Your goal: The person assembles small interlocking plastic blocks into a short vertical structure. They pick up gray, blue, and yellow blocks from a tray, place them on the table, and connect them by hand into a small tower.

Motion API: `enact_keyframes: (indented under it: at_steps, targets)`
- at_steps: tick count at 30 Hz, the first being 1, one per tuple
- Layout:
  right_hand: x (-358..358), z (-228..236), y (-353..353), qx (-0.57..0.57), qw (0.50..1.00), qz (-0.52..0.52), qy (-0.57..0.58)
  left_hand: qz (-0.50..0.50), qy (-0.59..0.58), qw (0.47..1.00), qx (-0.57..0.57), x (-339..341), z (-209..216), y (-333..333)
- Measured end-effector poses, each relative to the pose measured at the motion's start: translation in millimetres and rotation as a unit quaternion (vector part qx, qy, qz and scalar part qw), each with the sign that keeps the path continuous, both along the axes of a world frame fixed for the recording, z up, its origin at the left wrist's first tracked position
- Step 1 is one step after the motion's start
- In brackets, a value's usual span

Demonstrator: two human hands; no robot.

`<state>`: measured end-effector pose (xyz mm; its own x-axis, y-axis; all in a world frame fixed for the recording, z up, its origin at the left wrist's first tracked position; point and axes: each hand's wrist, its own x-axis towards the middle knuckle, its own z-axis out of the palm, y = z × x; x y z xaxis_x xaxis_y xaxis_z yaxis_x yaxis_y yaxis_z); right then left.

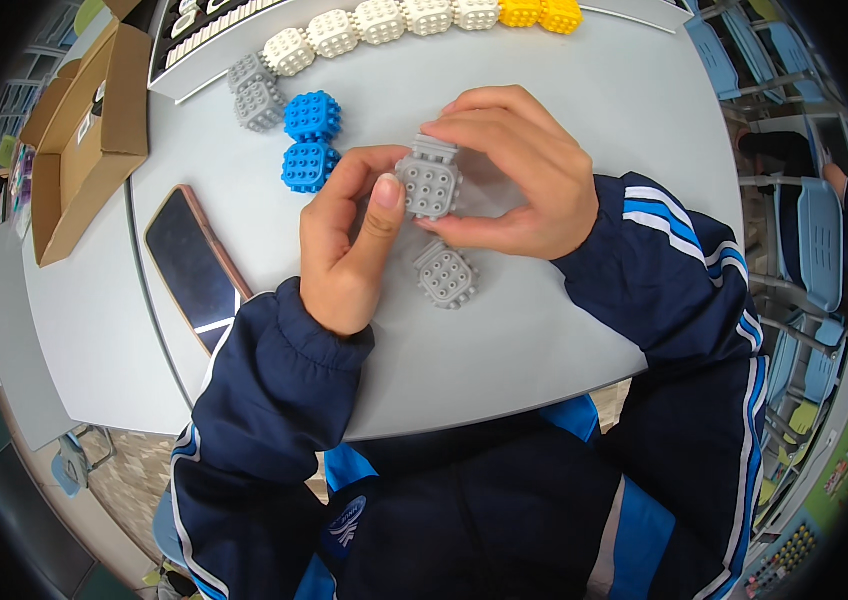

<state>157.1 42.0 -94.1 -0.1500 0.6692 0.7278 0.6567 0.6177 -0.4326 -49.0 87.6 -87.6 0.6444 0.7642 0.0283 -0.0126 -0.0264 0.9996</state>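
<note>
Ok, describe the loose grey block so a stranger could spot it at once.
On the table, find the left hand and right hand around a held grey block. Just below them, toward the table's near edge, lies the loose block, grey and studded. It rests unheld and alone, apart from the grey pair beside the white row.

A phone (187, 258) lies on the table (544, 320) near a box (127, 100) (cardboard, open); blue chairs (821, 245) stand at right

Left hand (336, 252) curled, right hand (536, 182) arched
</note>
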Motion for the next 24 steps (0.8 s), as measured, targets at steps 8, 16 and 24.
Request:
enact_keyframes:
  at_steps: [8,16,24]
  targets:
    - [1.5,0.1,0.1,-0.002,1.000,0.005,0.013,-0.010,-0.017,1.000,0.001,2.7,-1.2,1.9]
    - [2.5,0.8,-0.5,-0.009,1.000,0.015,0.002,0.000,-0.004,1.000,0.000,1.8,-4.2,1.0]
    - [3.4,0.4,-2.0,-0.022,1.000,0.014,0.002,0.000,0.003,1.000,0.010,1.5,-3.8,1.8]
